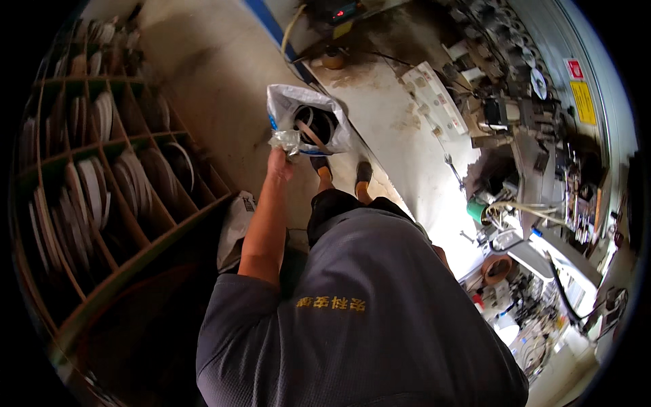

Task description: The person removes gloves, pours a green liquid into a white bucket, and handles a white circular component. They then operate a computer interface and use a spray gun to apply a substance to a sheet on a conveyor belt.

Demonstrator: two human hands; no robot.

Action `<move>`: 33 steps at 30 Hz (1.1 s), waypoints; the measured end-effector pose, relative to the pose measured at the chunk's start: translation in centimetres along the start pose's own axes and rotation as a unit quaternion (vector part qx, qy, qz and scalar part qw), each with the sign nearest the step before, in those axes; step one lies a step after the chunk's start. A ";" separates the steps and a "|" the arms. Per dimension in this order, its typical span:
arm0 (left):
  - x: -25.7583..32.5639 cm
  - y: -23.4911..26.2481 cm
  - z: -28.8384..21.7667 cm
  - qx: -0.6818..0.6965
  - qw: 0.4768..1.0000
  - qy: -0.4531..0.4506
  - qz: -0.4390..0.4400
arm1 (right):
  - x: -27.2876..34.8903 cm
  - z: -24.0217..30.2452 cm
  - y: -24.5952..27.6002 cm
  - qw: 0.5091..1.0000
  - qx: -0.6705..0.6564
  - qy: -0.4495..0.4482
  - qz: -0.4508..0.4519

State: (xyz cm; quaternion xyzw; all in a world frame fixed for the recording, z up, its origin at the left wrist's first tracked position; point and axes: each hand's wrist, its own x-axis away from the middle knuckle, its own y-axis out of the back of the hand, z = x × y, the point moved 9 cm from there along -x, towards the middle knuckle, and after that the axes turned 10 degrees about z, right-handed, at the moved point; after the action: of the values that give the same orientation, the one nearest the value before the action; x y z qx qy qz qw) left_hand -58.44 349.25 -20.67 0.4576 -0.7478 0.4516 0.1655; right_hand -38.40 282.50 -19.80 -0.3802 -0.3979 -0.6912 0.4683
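Note:
My left arm reaches forward, and my left hand [279,164] is closed on crumpled clear plastic [286,140] at the near left edge of a white bag [279,102]. The mouth of this bag gapes wide. Inside, a pale flat strip [313,138] and some curved light-coloured bands lie against the dark interior; their kind cannot be made out. Of my right arm only a small bit of skin shows at the right side of my grey shirt [380,292]. My right hand is hidden behind my body.
A wooden rack [146,241] with round discs in its compartments stands at the left. Beside it is another white sack [236,227]. On the right a workbench [386,136] carries tools, metal parts, a green cylinder [477,210] and a brown tape roll [496,268].

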 end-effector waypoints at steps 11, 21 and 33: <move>21.1 15.8 3.8 0.076 0.961 -0.153 -0.216 | -5.3 11.2 5.1 0.985 0.149 -0.028 0.089; 31.2 47.5 21.5 0.106 0.861 0.005 -0.498 | -3.2 26.2 5.2 0.950 0.304 0.002 0.069; 32.2 50.3 14.0 0.290 0.798 0.087 -0.521 | 4.9 49.7 -13.8 0.917 0.390 0.077 0.036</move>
State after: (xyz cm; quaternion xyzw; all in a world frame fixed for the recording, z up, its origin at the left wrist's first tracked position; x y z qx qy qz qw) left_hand -115.04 329.14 -33.31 0.7638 -0.2128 0.5306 0.2998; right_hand -45.20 329.23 1.56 -0.1270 -0.5847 -0.4909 0.6333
